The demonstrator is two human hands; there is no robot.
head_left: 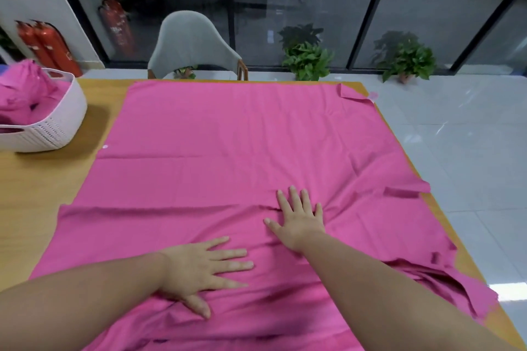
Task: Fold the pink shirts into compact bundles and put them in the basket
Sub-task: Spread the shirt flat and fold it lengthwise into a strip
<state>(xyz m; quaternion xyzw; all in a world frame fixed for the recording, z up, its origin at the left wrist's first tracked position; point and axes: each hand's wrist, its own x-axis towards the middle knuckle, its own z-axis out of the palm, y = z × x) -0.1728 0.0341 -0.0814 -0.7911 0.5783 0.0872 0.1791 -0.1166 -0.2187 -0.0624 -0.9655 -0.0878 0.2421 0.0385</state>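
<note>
Both arms are reaching out from the bottom of the view, and both hands are lying flat on a big pink shirt. It is spread out over most of the wooden table. Fingers of the left hand are stretched out straight and pointing to the right, pressing down on the cloth near the person. Fingers of the right hand are spread wide too, pointing away, pressing a little farther out. Neither hand is grabbing or pinching anything.

It looks like the person is smoothing the shirt before folding it. Little wrinkles are bunching up around the right hand, and the cloth is rumpled at the near right side, where it is hanging over the table edge. To do this step well, the hands should be sliding outward from the middle, pushing the bumps toward the edges, not toward each other. The rumpled part on the right needs pulling back onto the table first, or the fold will probably come out lumpy.

Over on the far left a white basket is sitting on the table, well apart from the hands. Some pink cloth is already piled inside it.
</note>
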